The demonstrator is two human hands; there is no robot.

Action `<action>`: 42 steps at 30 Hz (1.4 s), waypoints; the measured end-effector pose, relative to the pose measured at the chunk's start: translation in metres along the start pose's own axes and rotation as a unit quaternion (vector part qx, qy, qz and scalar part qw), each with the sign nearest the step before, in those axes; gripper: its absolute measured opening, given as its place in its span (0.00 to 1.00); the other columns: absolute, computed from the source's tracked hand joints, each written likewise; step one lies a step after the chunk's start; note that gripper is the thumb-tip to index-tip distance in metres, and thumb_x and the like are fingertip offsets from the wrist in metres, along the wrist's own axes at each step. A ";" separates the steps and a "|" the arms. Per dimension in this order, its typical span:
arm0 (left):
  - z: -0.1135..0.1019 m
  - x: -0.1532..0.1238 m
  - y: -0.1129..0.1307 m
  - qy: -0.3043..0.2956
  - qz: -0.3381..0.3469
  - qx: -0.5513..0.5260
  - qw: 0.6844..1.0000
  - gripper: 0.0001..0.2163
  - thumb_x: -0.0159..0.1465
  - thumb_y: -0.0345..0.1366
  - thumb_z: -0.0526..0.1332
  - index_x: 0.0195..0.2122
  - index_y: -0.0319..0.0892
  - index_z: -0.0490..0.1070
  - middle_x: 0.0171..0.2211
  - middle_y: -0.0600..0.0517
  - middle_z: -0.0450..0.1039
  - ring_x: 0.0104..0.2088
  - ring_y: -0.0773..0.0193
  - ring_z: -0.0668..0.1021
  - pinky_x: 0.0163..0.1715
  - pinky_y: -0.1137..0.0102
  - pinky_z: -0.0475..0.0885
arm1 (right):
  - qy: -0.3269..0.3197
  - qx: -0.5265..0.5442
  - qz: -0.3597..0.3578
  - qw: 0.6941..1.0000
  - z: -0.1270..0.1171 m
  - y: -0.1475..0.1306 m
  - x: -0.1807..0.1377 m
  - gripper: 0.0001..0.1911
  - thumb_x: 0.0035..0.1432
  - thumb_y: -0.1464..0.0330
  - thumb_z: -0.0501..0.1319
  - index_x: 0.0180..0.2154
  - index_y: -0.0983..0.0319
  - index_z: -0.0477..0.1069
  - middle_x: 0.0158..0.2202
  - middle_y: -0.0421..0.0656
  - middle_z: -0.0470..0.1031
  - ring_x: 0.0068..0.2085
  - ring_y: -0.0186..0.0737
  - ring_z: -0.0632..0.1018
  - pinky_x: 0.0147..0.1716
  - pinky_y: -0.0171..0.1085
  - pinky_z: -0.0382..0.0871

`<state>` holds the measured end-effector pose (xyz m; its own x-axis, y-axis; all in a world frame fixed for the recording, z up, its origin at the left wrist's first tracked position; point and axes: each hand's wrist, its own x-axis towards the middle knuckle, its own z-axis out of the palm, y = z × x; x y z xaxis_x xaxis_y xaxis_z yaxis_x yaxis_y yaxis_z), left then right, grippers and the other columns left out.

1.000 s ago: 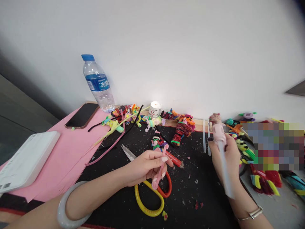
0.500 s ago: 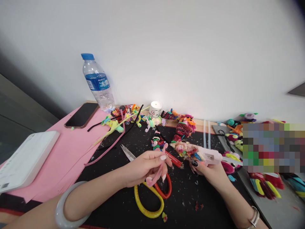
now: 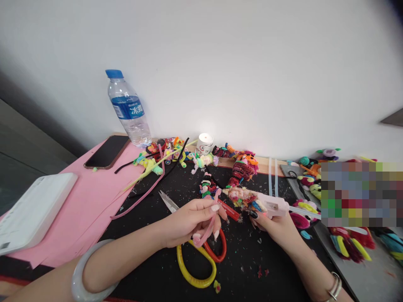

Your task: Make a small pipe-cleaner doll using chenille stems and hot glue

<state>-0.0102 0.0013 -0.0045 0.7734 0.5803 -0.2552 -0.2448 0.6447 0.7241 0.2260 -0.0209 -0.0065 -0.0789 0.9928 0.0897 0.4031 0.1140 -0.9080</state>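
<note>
While the left hand (image 3: 192, 220) pinches a bent pink pipe cleaner (image 3: 218, 196), the right hand (image 3: 275, 230) wraps around a glue gun (image 3: 278, 206), scissors (image 3: 201, 283) lying beneath the left.

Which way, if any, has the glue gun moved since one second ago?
Yes, leftward: the glue gun has swung across, its nozzle going from right of the two clear sticks to left of them.

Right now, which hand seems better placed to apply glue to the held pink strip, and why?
Probably the right hand: it holds the pale glue gun, its nozzle close to the upper end of the pink strip. The left hand is occupied, pinching that strip.
</note>
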 end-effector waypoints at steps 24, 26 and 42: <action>-0.002 0.001 0.000 -0.006 -0.009 0.000 1.000 0.11 0.63 0.41 0.56 0.32 0.37 0.66 0.17 0.55 0.70 0.08 0.78 0.62 0.07 0.82 0.54 | -0.042 -0.022 -0.024 0.999 0.000 -0.010 0.001 0.09 0.49 0.66 0.62 0.34 0.63 0.75 0.16 0.38 0.68 0.18 0.35 0.67 0.16 0.32 0.63; -0.002 0.001 0.000 -0.003 -0.010 -0.002 1.000 0.11 0.63 0.42 0.57 0.31 0.37 0.66 0.17 0.55 0.70 0.08 0.78 0.62 0.07 0.82 0.54 | -0.052 -0.026 -0.029 0.998 0.001 -0.013 0.001 0.11 0.49 0.66 0.62 0.36 0.63 0.75 0.16 0.38 0.68 0.18 0.35 0.67 0.17 0.32 0.63; -0.005 0.002 -0.003 -0.003 -0.011 -0.009 1.000 0.10 0.64 0.40 0.55 0.31 0.38 0.65 0.17 0.55 0.69 0.08 0.78 0.61 0.08 0.82 0.54 | -0.056 -0.054 -0.044 0.996 0.000 -0.013 0.002 0.11 0.49 0.68 0.61 0.36 0.63 0.76 0.15 0.37 0.68 0.18 0.35 0.68 0.17 0.31 0.63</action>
<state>-0.0109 0.0025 -0.0104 0.7827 0.5625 -0.2665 -0.2380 0.6660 0.7070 0.2206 -0.0204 0.0053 -0.2167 0.9694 0.1149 0.4858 0.2092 -0.8487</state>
